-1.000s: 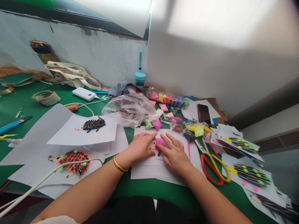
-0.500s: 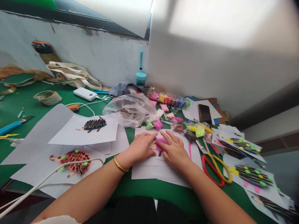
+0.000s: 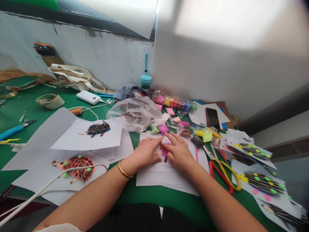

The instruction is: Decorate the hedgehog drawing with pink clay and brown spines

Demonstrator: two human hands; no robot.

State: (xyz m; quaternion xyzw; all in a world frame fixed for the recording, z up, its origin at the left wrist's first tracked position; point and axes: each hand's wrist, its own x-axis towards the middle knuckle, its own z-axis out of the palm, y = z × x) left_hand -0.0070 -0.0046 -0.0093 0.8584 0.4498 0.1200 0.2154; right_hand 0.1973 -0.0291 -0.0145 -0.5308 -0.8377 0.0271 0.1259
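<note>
On the white paper (image 3: 149, 178) in front of me lies a clay hedgehog (image 3: 165, 150) with a magenta body, a pale face and a brown leg. My right hand (image 3: 178, 151) rests over the magenta body with its fingers spread, pressing on it and hiding its right part. To the left of the pale face, my left hand (image 3: 148, 150) lies on the paper, fingers stretched and slightly bent, thumb near the snout. Neither hand grips anything. A thin magenta clay strip (image 3: 196, 155) lies on the paper right of my right hand.
Scissors (image 3: 224, 174) with red and yellow handles lie to the right. Clay packets (image 3: 184, 132) and a clear bag (image 3: 135, 112) of seeds sit behind the paper. Finished hedgehog pictures (image 3: 78, 167) lie left, others right (image 3: 264, 183). A white cable (image 3: 48, 185) crosses the left side.
My right hand has shifted slightly on the magenta body, its fingers a little further up and over. My left hand stays about where it was.
</note>
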